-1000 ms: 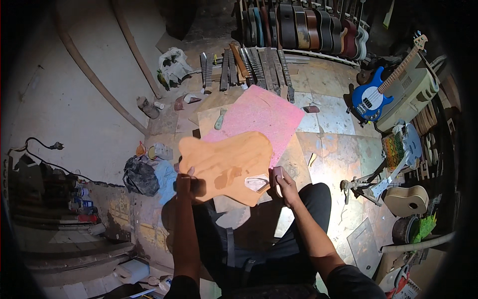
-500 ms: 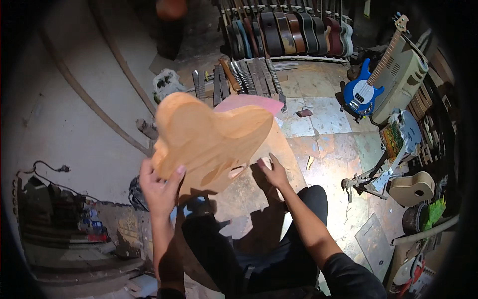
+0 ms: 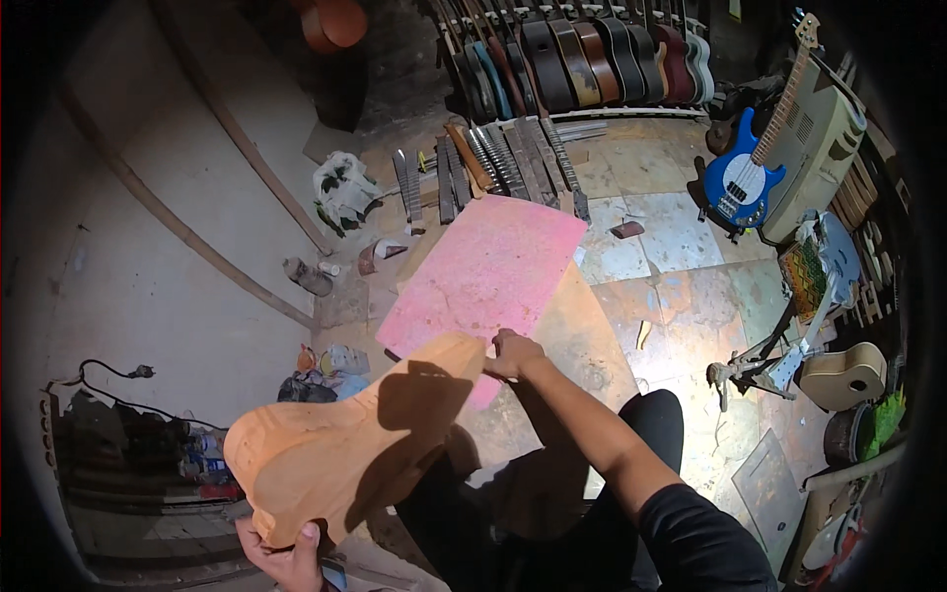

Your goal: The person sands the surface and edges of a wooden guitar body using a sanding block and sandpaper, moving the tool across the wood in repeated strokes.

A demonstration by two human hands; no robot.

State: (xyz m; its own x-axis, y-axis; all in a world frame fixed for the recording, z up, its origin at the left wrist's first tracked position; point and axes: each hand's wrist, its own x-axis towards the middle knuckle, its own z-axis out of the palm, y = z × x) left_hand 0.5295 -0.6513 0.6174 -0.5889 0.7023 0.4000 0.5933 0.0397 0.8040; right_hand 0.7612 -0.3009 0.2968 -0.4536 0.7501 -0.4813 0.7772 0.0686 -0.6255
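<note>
Both ends of the unfinished wooden guitar body (image 3: 355,444) are gripped, by left hand (image 3: 286,557) and right hand (image 3: 513,353), above the pink sheet (image 3: 493,276).

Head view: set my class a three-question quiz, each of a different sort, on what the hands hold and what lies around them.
1. True or false: both hands grip the unfinished wooden guitar body.
2. The sheet on the floor beyond it is: A green, B pink, C black.
3. Fill in: the blue guitar leans against a pale ____.

Key
1. True: left hand at its wide end, right hand at its narrow end.
2. B: pink sheet.
3. Case.
</note>
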